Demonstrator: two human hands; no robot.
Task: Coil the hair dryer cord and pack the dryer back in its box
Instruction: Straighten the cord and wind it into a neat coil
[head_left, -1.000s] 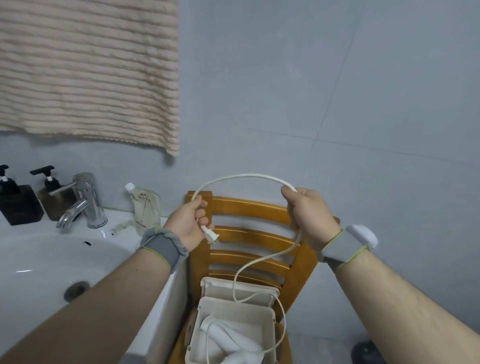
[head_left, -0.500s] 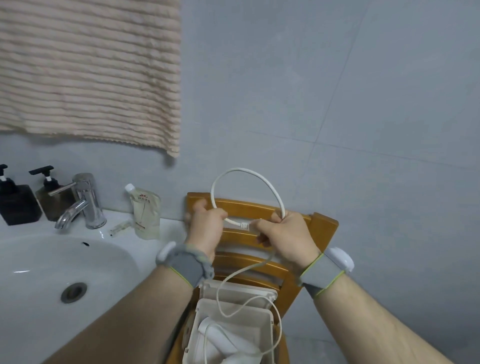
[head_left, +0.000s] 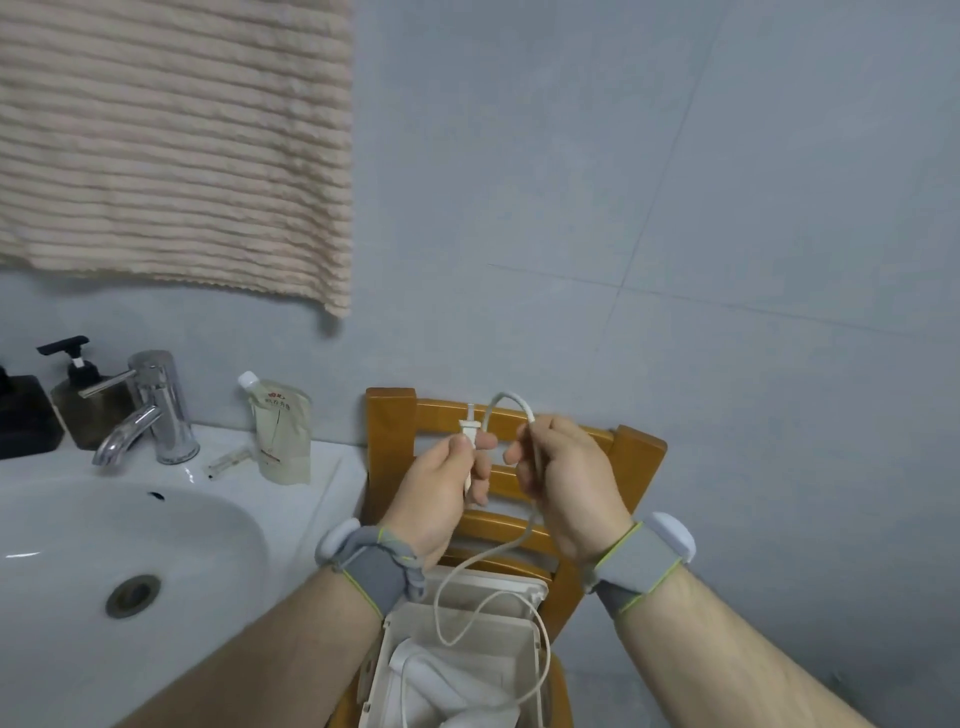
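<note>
**What you have in view, counted**

You have two hands up: the left hand (head_left: 441, 488) and the right hand (head_left: 569, 483). Each wrist wears one grey band, so two bands (head_left: 371, 564) (head_left: 641, 564).

One cord (head_left: 485, 558), with one plug (head_left: 469, 427). One dryer (head_left: 431, 680), one box (head_left: 535, 644), one chair (head_left: 631, 460).

To your left: one sink (head_left: 78, 525) with one drain (head_left: 132, 595), one tap (head_left: 156, 410), two pump bottles (head_left: 85, 402) (head_left: 23, 415), one pouch (head_left: 280, 436). Above them hangs one towel (head_left: 171, 140).
</note>
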